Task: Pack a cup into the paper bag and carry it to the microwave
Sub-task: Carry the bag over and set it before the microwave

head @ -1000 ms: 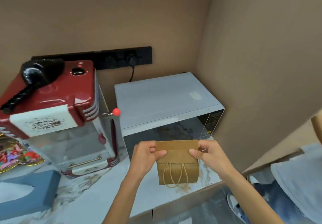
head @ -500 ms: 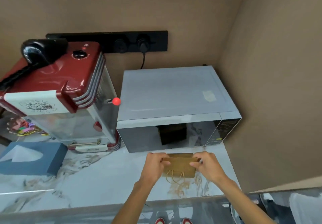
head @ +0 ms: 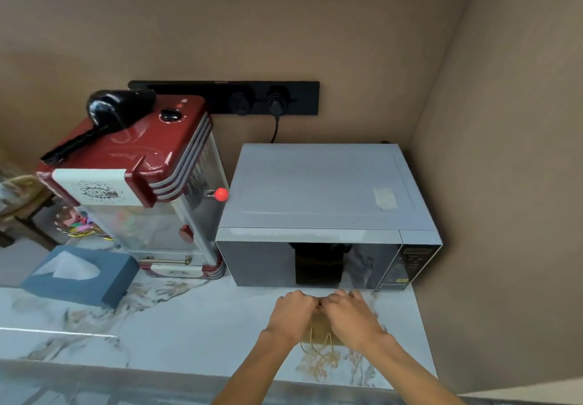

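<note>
Both hands closed inward since earlier | left hand (head: 295,310) and right hand (head: 350,314) now meet, gripping paper bag (head: 319,330) top | bag on tabletop (head: 189,325), microwave (head: 318,215) at 12 o'clock | carry seems nearly finished

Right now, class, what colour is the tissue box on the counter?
Blue-grey tissue box, clearest in the head view.
</note>
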Demonstrator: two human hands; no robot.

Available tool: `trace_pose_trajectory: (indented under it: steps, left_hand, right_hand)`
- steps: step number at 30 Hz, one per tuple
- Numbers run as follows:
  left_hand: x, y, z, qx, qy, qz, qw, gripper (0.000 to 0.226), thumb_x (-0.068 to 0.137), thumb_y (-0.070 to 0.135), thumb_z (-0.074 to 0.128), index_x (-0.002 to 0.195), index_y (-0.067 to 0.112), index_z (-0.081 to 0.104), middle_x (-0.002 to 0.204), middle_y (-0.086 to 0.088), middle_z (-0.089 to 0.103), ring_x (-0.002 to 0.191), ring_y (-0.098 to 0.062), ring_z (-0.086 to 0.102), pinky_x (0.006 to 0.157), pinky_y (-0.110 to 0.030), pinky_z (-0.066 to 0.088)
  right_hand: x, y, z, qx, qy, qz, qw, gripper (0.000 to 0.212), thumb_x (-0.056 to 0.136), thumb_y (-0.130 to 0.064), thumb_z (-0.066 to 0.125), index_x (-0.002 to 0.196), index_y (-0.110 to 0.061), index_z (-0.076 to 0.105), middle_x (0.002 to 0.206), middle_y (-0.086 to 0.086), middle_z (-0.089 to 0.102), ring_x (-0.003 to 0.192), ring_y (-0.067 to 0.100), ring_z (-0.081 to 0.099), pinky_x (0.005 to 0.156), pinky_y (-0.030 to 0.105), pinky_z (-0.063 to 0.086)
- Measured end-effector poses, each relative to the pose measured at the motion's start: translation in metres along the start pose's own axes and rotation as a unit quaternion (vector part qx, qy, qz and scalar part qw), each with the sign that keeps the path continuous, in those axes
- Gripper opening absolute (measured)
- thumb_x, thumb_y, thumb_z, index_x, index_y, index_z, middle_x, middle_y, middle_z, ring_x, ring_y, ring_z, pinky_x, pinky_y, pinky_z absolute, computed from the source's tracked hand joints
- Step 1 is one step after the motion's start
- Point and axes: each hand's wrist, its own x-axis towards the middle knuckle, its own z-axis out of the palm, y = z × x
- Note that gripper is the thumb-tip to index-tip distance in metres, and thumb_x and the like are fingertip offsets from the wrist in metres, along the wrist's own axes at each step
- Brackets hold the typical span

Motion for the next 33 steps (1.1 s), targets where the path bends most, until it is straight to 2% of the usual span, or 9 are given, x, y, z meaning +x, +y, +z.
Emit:
trace_pose_trajectory:
  steps: [10,14,18,21,23,25,27,30,33]
  left_hand:
    - [0.003,-0.009,0.005,-0.016,-0.018,0.007,1.000,0.037,0.090,-0.011,0.049,0.121,0.005,0.061,0.114,-0.022,0.067,0.104,-0.039,0.064,0.090,-0.047,0.055]
    - [0.006,-0.011,0.006,-0.019,-0.031,0.016,0.999,0.035,0.091,-0.011,0.049,0.118,0.006,0.063,0.113,-0.021,0.066,0.104,-0.038,0.063,0.088,-0.046,0.056]
    - [0.006,-0.015,0.004,-0.034,-0.036,0.012,0.999,0.034,0.091,-0.007,0.052,0.117,0.009,0.067,0.115,-0.019,0.067,0.105,-0.037,0.064,0.088,-0.041,0.056]
    - [0.005,-0.022,0.005,-0.039,-0.034,0.005,0.999,0.038,0.092,-0.006,0.053,0.122,0.013,0.067,0.122,-0.015,0.067,0.111,-0.035,0.062,0.091,-0.038,0.054]
    - [0.004,-0.024,0.004,-0.035,-0.034,0.011,0.999,0.040,0.091,-0.006,0.052,0.122,0.014,0.067,0.122,-0.014,0.067,0.111,-0.035,0.061,0.093,-0.039,0.053]
    - [0.001,-0.022,0.002,-0.028,-0.021,0.012,0.999,0.039,0.088,-0.011,0.051,0.115,0.011,0.067,0.115,-0.016,0.068,0.106,-0.035,0.064,0.088,-0.040,0.054]
    - [-0.001,-0.018,0.001,-0.014,-0.006,0.013,1.000,0.039,0.081,-0.017,0.048,0.108,0.008,0.064,0.106,-0.019,0.068,0.098,-0.036,0.064,0.080,-0.043,0.054]
    - [-0.005,-0.016,0.001,-0.004,0.006,0.021,1.000,0.046,0.076,-0.021,0.046,0.108,0.007,0.061,0.105,-0.019,0.067,0.096,-0.035,0.064,0.080,-0.042,0.054]
    - [-0.011,-0.018,0.001,-0.031,0.023,0.031,0.999,0.052,0.078,-0.019,0.043,0.115,0.012,0.062,0.109,-0.015,0.067,0.100,-0.031,0.064,0.082,-0.037,0.053]
  right_hand:
    - [0.003,0.016,-0.004,-0.100,0.003,0.004,0.995,0.033,0.102,-0.020,0.045,0.127,-0.025,0.066,0.107,0.008,0.074,0.115,0.027,0.056,0.100,0.042,0.032]
    - [0.004,0.024,-0.004,-0.042,-0.016,0.019,0.999,0.034,0.095,-0.003,0.051,0.119,-0.020,0.069,0.114,0.009,0.068,0.111,0.028,0.059,0.092,0.034,0.042]
    - [0.000,0.028,0.000,-0.021,-0.023,0.026,0.999,0.044,0.087,0.013,0.049,0.120,-0.012,0.064,0.115,0.012,0.066,0.110,0.031,0.061,0.086,0.039,0.047]
    - [-0.002,0.033,-0.001,-0.028,-0.036,0.030,0.999,0.027,0.099,-0.011,0.051,0.123,-0.014,0.064,0.119,0.011,0.067,0.114,0.031,0.062,0.091,0.038,0.047]
    - [-0.005,0.036,-0.004,-0.037,-0.040,0.044,0.998,0.031,0.103,-0.031,0.048,0.124,-0.015,0.064,0.118,0.011,0.066,0.115,0.031,0.062,0.092,0.038,0.048]
    - [-0.007,0.037,-0.006,-0.037,-0.043,0.050,0.997,0.034,0.103,-0.034,0.046,0.125,-0.016,0.064,0.119,0.011,0.065,0.115,0.031,0.062,0.094,0.038,0.047]
    - [-0.009,0.037,-0.006,-0.023,-0.045,0.049,0.998,0.029,0.101,-0.021,0.052,0.127,-0.016,0.064,0.121,0.010,0.064,0.117,0.031,0.061,0.096,0.037,0.047]
    - [-0.013,0.040,-0.006,0.037,-0.035,0.049,0.998,0.047,0.088,0.010,0.049,0.126,-0.015,0.063,0.124,0.010,0.063,0.117,0.029,0.060,0.096,0.033,0.048]
    - [-0.018,0.042,-0.005,0.063,-0.016,0.032,0.997,0.050,0.082,0.015,0.040,0.116,-0.014,0.061,0.115,0.010,0.064,0.109,0.027,0.059,0.089,0.033,0.049]
